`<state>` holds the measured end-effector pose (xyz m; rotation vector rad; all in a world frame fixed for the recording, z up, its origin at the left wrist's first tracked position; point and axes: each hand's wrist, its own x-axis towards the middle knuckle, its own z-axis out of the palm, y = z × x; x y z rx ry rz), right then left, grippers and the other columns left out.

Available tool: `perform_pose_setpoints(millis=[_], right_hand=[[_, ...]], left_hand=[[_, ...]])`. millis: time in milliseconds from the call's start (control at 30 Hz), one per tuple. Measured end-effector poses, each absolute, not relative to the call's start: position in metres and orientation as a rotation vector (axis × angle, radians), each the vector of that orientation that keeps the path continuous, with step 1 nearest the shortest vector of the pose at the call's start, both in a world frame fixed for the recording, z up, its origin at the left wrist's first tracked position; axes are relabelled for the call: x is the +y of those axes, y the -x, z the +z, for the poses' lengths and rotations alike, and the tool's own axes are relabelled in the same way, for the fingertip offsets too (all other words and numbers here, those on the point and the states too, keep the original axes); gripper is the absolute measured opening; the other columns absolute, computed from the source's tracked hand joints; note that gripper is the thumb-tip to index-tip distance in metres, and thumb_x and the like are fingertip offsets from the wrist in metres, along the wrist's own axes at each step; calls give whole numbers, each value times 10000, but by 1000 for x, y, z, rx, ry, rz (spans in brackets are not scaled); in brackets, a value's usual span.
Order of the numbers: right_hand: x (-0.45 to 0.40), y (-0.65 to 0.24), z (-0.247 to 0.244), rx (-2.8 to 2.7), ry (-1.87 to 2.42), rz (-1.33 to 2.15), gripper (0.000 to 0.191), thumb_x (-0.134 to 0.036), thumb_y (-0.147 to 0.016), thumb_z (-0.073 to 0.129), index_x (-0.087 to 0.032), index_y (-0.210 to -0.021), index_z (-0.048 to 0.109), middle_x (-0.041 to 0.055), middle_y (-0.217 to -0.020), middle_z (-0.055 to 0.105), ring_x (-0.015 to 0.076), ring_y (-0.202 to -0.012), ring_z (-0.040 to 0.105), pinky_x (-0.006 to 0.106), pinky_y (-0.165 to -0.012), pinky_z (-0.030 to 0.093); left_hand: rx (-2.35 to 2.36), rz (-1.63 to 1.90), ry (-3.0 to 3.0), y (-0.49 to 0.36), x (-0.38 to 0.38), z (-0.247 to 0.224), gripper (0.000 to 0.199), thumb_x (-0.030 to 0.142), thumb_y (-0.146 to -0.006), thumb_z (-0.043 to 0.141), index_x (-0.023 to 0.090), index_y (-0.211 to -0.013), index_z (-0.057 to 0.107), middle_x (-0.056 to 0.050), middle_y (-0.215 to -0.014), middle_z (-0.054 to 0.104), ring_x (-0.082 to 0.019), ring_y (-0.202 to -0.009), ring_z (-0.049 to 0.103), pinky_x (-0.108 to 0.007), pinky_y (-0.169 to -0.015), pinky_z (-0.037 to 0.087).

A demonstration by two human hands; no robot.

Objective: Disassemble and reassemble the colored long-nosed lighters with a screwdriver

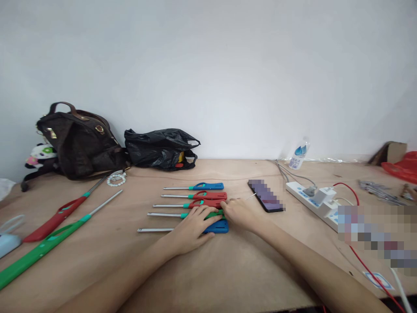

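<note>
Green-handled lighter with a long silver metal nozzle (pixel 166 214) lies fourth in a row of five on the bare tan tabletop (pixel 257 265), its nozzle pointing left and its handle largely covered by the hands. Just beside it on the near side is a blue-handled lighter with a silver nozzle (pixel 220 227); beyond it come two red-handled ones (pixel 203 203) and, farthest off, a second blue-handled lighter (pixel 210 186).

The left hand (pixel 195 225) lies over the green and near blue handles, fingers reaching across them; whether it grips either, I cannot tell. The right hand (pixel 240 213) is curled narrow at the butt ends of the handles, holding a thin silver rod (pixel 252 196) that juts toward a black phone (pixel 265 195).

Past the phone runs a white power strip with plugs (pixel 295 190), and a clear, blue-labelled plastic bottle (pixel 298 156) leans behind. To the left, a larger red lighter (pixel 60 221) and a larger green lighter (pixel 41 252) lie slanted near a white beaded bracelet (pixel 112 181). Behind them sit a dark brown bag (pixel 80 145) and a crumpled black plastic bag (pixel 156 148).
</note>
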<state>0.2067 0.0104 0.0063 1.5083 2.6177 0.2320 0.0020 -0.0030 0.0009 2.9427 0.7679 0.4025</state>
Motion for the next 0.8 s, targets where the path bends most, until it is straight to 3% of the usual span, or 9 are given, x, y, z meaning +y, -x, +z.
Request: perform_pose_setpoints(millis=[433, 800], right_hand=[[9, -207, 9, 2626, -1539, 241, 240, -229, -952, 403, -115, -1071, 578, 177, -983, 713, 279, -861, 698, 321, -685, 498], [7, -211, 21, 2613, -1555, 195, 265, -120, -916, 377, -76, -1085, 577, 185, -963, 712, 281, -865, 701, 320, -677, 488]], left_hand=[[763, 414, -2933, -2, -2, 0, 477, 278, -904, 550, 273, -1374, 463, -101, -1312, 499, -300, -1222, 437, -498, -1011, 392], [760, 450, -2921, -2, -4, 1, 452, 277, -909, 537, 276, -1357, 480, -90, -1306, 512, -291, -1218, 448, -483, -1018, 389]])
